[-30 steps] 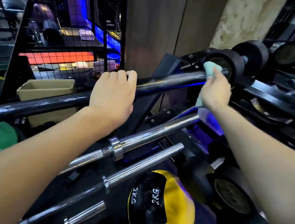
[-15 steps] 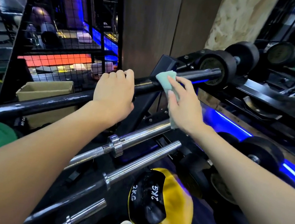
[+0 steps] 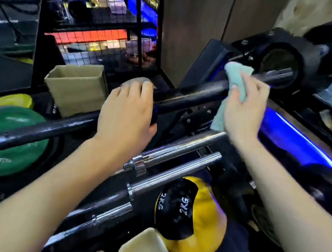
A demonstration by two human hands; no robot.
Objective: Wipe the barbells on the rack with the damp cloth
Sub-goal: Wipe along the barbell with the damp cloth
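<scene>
On the rack, the top black barbell (image 3: 199,92) runs slantwise from lower left to upper right, its far end meeting a black weight plate (image 3: 292,66). The left hand (image 3: 128,112) lies over the middle of this bar with fingers curled across the top and thumb beneath, grasping it. Further up the same bar, the right hand (image 3: 244,107) clutches a pale green damp cloth (image 3: 236,80), pressing its bunched upper part against the bar just before the plate, while a loose tail hangs below the palm. Two chrome barbells (image 3: 179,149) lie parallel lower on the rack. Beneath them sits a yellow and black medicine ball (image 3: 188,216) marked 2KG, touching a cream tray (image 3: 143,251) whose inside cannot be seen. Behind the top bar stands an open cardboard box (image 3: 76,87); its contents are hidden. Green weight plates (image 3: 7,142) lie at the left.
</scene>
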